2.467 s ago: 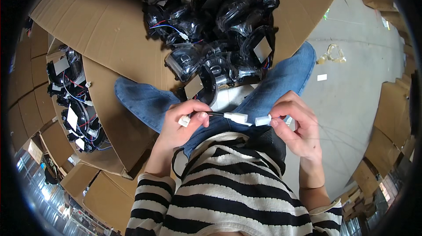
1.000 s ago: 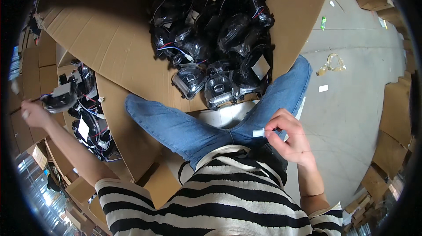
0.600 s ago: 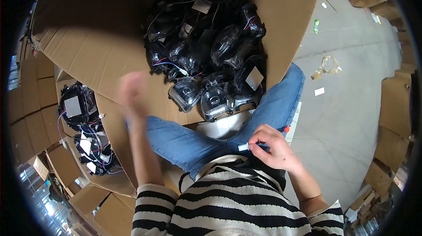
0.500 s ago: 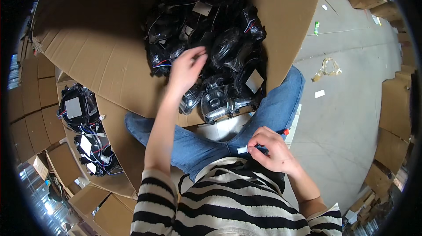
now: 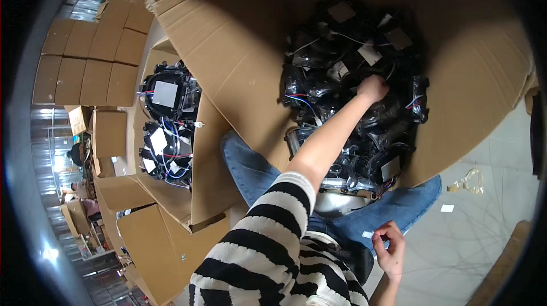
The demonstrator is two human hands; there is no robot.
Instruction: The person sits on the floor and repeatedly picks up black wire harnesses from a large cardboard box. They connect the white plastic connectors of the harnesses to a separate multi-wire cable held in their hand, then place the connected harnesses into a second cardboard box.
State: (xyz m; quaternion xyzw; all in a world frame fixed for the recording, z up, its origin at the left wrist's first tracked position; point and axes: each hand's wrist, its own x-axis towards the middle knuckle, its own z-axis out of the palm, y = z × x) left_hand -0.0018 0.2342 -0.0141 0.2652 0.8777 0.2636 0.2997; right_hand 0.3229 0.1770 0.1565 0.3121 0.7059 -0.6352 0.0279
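My left hand (image 5: 373, 89) reaches far into a large cardboard box (image 5: 228, 49), its fingers curled down among the pile. What they hold, if anything, is hidden. Around it lie several black, glossy units (image 5: 393, 109) that look like vehicle lamp assemblies, some in clear film, with thin wires and pale square patches. Low in the picture, near my lap, my right hand (image 5: 390, 249) pinches a small white tag (image 5: 368, 235) between thumb and fingertips.
A second open carton (image 5: 196, 192) to the left holds more black units (image 5: 165, 94) with wires. Stacked boxes (image 5: 80, 81) stand beyond it. On the grey floor at right lie a tangled yellowish strip (image 5: 470, 180) and a white paper piece (image 5: 447, 208).
The view has swung, so the box appears further right. My left hand has gone from spread fingers above the pile to deeper in it, fingers curled. My right hand keeps its pinch.
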